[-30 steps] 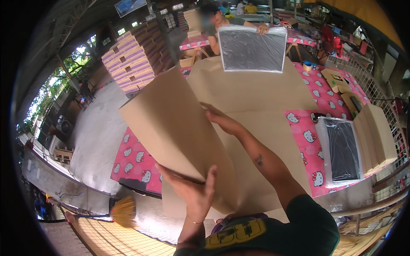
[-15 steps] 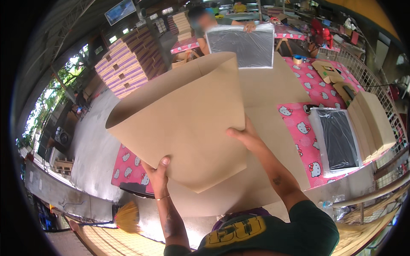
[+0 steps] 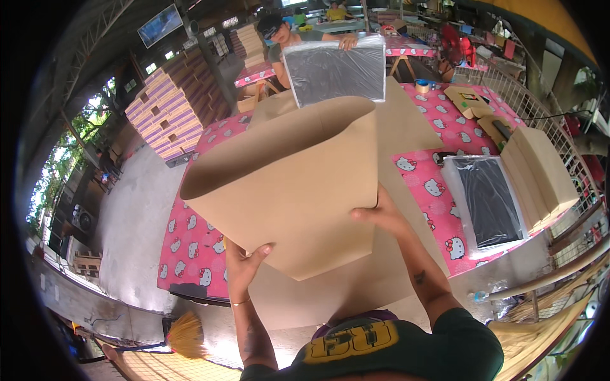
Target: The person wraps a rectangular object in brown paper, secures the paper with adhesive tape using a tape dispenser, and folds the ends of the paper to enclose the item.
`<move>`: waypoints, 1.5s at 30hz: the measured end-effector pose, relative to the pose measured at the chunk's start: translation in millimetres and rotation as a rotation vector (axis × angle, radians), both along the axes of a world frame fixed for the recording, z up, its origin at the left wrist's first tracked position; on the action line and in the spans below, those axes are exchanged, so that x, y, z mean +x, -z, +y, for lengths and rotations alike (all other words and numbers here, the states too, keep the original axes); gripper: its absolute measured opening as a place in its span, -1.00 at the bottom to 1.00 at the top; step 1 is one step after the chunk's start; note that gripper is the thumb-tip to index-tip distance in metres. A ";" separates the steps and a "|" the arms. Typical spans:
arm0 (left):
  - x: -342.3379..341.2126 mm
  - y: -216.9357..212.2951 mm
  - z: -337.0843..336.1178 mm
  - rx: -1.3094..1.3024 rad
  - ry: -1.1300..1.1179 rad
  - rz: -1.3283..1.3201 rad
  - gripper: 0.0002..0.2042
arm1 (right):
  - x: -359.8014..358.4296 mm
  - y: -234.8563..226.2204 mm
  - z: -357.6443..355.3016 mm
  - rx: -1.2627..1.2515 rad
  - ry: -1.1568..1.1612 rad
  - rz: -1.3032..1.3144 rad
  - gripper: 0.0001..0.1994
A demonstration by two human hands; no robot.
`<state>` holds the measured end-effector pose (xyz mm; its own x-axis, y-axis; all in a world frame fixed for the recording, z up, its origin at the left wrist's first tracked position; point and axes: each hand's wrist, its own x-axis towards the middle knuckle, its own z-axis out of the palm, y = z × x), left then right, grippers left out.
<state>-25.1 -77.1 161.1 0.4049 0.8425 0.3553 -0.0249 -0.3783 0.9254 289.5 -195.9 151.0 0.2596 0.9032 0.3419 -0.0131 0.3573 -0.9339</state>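
A large brown paperboard sheet (image 3: 292, 203) is bent over on itself, its upper edge gaping like a wide pocket. Both my hands hold it up over the table. My left hand (image 3: 248, 261) grips its lower left edge, thumb on the near face and fingers hidden behind. At the right edge, my right hand (image 3: 384, 213) clasps it the same way. Beneath lies a flat brown sheet (image 3: 410, 171) on a pink patterned table cover (image 3: 190, 247). Across the table a co-worker (image 3: 279, 47) holds a dark flat panel in clear plastic (image 3: 337, 75) upright.
To the right lie another plastic-wrapped dark panel (image 3: 489, 203) and a long folded carton (image 3: 540, 178). Tape rolls (image 3: 422, 86) sit near the far right. Stacked boxes (image 3: 175, 111) stand beyond the table at left. A broom (image 3: 186, 333) is at the lower left.
The bent sheet has shifted slightly right in view with both hands, and its upper opening looks wider and rounder. The surroundings have slid left as the view turned.
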 end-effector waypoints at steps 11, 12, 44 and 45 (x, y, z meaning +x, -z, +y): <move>10.3 -48.5 0.5 0.050 0.189 0.176 -0.45 | 53.8 -24.7 -20.0 -0.019 0.030 -0.447 -0.11; 23.9 -50.2 11.5 0.044 0.206 0.153 -0.39 | 61.2 -24.4 -17.4 -0.050 0.034 -0.390 -0.12; 87.5 170.6 99.8 1.089 0.767 0.738 -0.53 | -24.1 166.5 -128.8 -0.372 0.612 -1.217 -0.57; 94.8 166.3 94.7 0.991 0.747 0.718 -0.55 | -40.0 155.5 -121.6 -0.348 0.645 -1.231 -0.58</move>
<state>69.7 17.5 -5.3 0.9747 -0.1137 0.1925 -0.1506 -0.9703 0.1895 249.5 -317.5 -4.5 0.3554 0.8265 0.4366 0.9280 -0.2561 -0.2707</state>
